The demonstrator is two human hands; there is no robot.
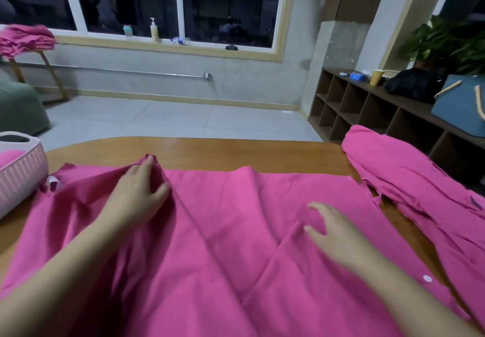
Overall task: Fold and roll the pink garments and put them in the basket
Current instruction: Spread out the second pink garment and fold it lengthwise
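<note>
**Pink shirt spread on table, both hands on cloth**

Pink shirt [223, 231] fills the lower frame across the wooden table [210, 152]; its near hem is cut off by the bottom edge. My left hand [136, 194] lies flat on a raised fold, fingers straight. My right hand [333, 234] is blurred, fingers spread, gripping nothing. Basket [18, 176], middle left, is cropped by the edge. A second pink garment [420, 179] lies at right. White neck label [52, 180]: unreadable.

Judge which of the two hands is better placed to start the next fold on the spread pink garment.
Left, probably. The left hand already lies on a raised fold of the pink garment near its far edge, thumb against the cloth, ready to pull it over. The right hand lies open and flat on mid-cloth, better suited to pinning.
</note>
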